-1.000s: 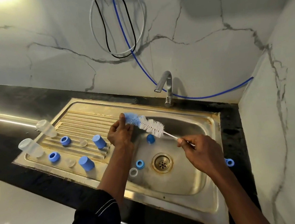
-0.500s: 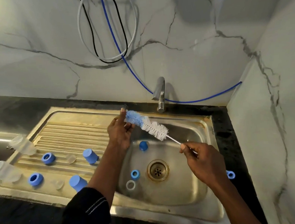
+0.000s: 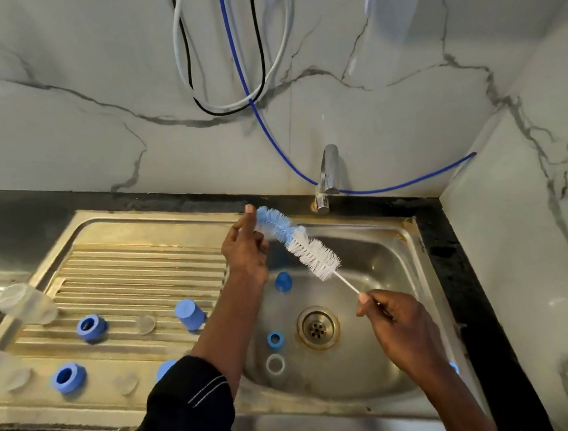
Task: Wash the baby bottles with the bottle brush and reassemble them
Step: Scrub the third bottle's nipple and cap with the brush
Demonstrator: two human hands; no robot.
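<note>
A blue and white bottle brush (image 3: 299,245) hangs slanted over the steel sink basin (image 3: 376,262). My right hand (image 3: 397,329) pinches its thin white handle. My left hand (image 3: 246,249) touches the blue tip with the index finger raised, the other fingers curled. Two clear bottle bodies (image 3: 26,303) lie at the left edge of the drainboard (image 3: 135,262). On it lie blue collars (image 3: 91,327), a blue cap (image 3: 190,314) and clear teats (image 3: 145,324). In the basin are a blue cap (image 3: 283,281), a blue ring (image 3: 275,339) and a pale ring (image 3: 275,364).
A chrome tap (image 3: 328,177) stands behind the basin, with the drain (image 3: 317,327) below it. Blue, black and white hoses (image 3: 229,82) hang on the marble wall. A marble side wall closes the right. Black counter surrounds the sink.
The view has shifted down and left in the frame. Both hands and the brush stay over the basin in almost the same pose; the left index finger is raised higher along the tip.
</note>
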